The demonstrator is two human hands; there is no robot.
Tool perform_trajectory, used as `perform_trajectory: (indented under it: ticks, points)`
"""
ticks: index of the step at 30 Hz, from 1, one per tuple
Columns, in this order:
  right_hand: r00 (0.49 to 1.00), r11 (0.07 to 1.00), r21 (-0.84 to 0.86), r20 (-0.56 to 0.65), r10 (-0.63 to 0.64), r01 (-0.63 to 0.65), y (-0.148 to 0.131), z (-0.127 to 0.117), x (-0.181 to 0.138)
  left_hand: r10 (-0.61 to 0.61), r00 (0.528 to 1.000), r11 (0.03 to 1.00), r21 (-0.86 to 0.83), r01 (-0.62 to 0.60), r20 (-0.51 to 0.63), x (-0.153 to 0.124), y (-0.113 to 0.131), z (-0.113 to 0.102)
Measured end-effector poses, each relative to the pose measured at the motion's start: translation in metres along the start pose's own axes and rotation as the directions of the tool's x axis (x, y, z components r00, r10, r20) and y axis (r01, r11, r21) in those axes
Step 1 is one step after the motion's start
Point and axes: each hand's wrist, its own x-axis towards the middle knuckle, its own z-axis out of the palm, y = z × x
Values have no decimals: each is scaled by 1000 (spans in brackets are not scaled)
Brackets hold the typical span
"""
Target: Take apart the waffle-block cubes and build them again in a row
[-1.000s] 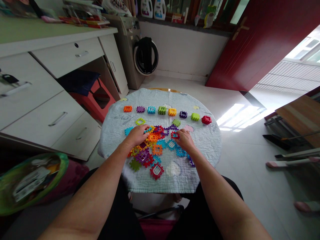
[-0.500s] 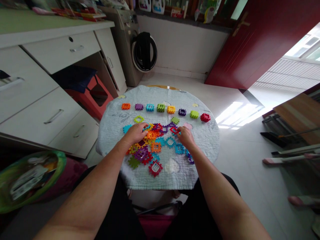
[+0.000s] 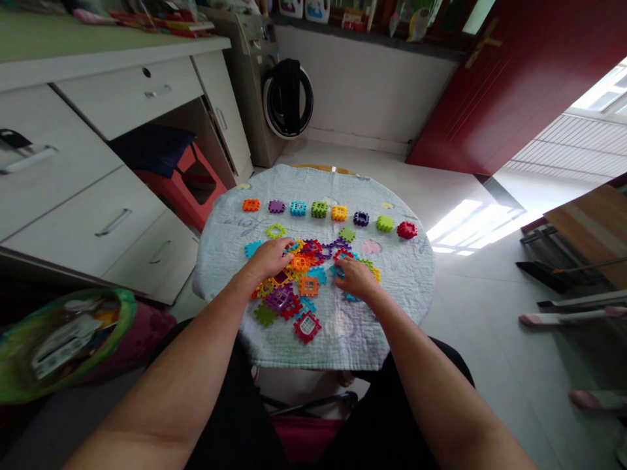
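Observation:
My left hand [image 3: 273, 257] rests at the left side of a heap of notched plastic building blocks, its fingers curled together. What lies under its fingertips is hidden among blue and yellow pieces. My right hand [image 3: 356, 275] is at the heap's right side, fingers bent down around a blue building block [image 3: 337, 269] that is mostly covered. Just beyond those fingers lies a red frame block [image 3: 344, 254]. Between the hands are orange blocks [image 3: 308, 286] and purple frame pieces [image 3: 337, 244]. A red block with a white window [image 3: 307, 327] lies nearest to me.
Along the far side of the cloth-covered table [image 3: 343, 352] stands a row of single-coloured block stacks, from orange [image 3: 251, 205] to red [image 3: 407, 230]. A bin [image 3: 130, 326] and white drawers [image 3: 117, 215] are on the left. Beyond stands a washing machine [image 3: 257, 98] with its door open.
My right hand has left the red frame block it held and moved slightly nearer to me, over the blue pieces. My left hand has stayed at the heap. The view has shifted slightly.

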Motion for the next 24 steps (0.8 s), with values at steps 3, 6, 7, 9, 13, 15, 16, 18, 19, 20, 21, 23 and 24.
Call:
perform_trajectory:
  ticks: [3,6,7,9,13,15,16,18,19,20,21,23,24]
  points:
    - [992,989,117,-80,98,-89,7,-4,3,0,1000,1000,3,0,-1,0,1,0]
    - [985,961,247,-87,150,-125,12,-6,7,3,1000,1000,3,-3,1,0,2,0]
    - [985,957,265,-84,149,-122,13,-6,8,5,1000,1000,6,-5,2,0,2,0]
    - [983,963,240,-106,150,-121,15,-8,8,4,1000,1000,16,-4,3,0,3,-1]
    - [985,989,76,-106,133,-125,18,-13,-9,3,1000,1000,16,-3,1,-1,4,-2]
    - [996,996,-23,5,88,-88,18,-12,-23,6,1000,1000,2,-6,-1,-1,4,-3]
    - [995,994,-75,61,78,-73,17,-10,-30,5,1000,1000,-3,-5,-3,-1,4,-3]
    - [988,984,-165,128,89,-67,14,-5,-40,4,1000,1000,-6,-4,-1,-1,5,-3]
    - [986,979,-193,139,97,-69,12,-3,-43,4,1000,1000,-5,-4,0,-1,5,-3]
    - [984,975,-209,142,104,-73,10,-2,-44,4,1000,1000,-4,-4,0,-1,5,-3]
    - [984,974,-212,144,105,-73,9,-3,-43,4,1000,1000,-5,-4,0,-1,6,-3]
    - [982,980,-186,155,103,-74,9,-6,-39,6,1000,1000,-15,-6,-1,-2,6,-4]
    - [982,984,-158,159,104,-79,10,-9,-37,5,1000,1000,-21,-5,-2,-3,6,-5]
